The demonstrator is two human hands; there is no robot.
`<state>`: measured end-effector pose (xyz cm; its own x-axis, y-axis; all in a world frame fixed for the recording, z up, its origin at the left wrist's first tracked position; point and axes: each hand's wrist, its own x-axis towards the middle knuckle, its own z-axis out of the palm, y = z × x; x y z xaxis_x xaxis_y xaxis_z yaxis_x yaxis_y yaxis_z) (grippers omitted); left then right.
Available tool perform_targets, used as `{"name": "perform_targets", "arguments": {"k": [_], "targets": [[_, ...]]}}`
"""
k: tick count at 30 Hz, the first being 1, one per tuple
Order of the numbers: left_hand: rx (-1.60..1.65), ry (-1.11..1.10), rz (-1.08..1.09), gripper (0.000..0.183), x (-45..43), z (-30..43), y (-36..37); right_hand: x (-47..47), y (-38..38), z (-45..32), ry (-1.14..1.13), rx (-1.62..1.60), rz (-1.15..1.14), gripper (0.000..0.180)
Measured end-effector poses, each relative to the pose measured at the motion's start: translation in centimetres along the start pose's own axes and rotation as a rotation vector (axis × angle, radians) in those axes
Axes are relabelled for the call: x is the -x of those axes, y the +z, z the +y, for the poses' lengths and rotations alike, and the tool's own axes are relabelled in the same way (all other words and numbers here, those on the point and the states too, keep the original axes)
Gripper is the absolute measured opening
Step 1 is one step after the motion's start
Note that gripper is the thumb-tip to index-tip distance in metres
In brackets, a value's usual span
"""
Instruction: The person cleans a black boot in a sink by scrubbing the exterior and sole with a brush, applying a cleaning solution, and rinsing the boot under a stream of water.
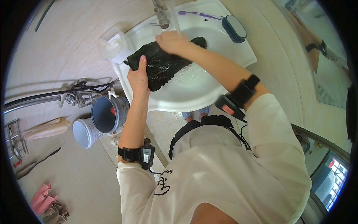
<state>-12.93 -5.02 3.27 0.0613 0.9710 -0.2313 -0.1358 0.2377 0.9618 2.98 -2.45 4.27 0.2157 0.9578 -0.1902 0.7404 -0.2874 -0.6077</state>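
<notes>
A wet black cloth (pixel 165 65) with a scalloped lower edge is stretched over the left part of a white washbasin (pixel 156 105). My left hand (pixel 138 77) grips its left side, thumb lying on top. Over the upper part of the cloth is my right hand (pixel 172 42), slightly blurred, its fingers curled. Whether those fingers pinch the fabric is hidden. From the metal faucet (pixel 162 16), water runs down onto or just behind the right hand. Bubbly water (pixel 193 75) shows in the bowl below the cloth, and my right forearm covers part of the cloth's far end.
A scrub brush (pixel 235 29) and a purple-and-white toothbrush (pixel 201 14) lie on the basin's back right rim. At its left stands a translucent container (pixel 116 46) with white contents. Two buckets (pixel 105 114) are lower left, near wall-mounted shower fittings (pixel 78 96). A mirror (pixel 321 50) hangs right.
</notes>
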Motion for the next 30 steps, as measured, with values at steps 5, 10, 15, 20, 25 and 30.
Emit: {"name": "perform_targets", "arguments": {"k": [5, 10, 15, 20, 25, 30], "targets": [[0.055, 0.031, 0.091, 0.034, 1.0, 0.8, 0.2, 4.0, 2.8, 3.2, -0.392, 0.266, 0.384, 0.035], [-0.049, 0.102, 0.055, 0.037, 2.0, 2.9, -1.2, 3.1, 3.7, 6.3, -0.164, -0.01, 0.243, 0.028], [-0.219, 0.283, 0.015, 0.035, 3.0, 2.5, -3.9, 2.2, 4.9, 3.3, 0.249, -0.412, 0.315, 0.031], [-0.388, 0.454, 0.008, 0.035, 4.0, 1.3, -7.4, -0.7, 5.5, 4.7, 0.188, -0.553, 0.167, 0.021], [-0.613, 0.55, -0.159, 0.039, 5.0, 1.1, -9.3, -3.9, 4.8, 4.2, 0.064, -0.129, -0.198, 0.016], [-0.901, 0.591, -0.405, 0.045, 6.2, 0.9, -11.4, -3.6, 1.1, 3.4, 0.264, -0.382, -0.391, 0.022]]}}
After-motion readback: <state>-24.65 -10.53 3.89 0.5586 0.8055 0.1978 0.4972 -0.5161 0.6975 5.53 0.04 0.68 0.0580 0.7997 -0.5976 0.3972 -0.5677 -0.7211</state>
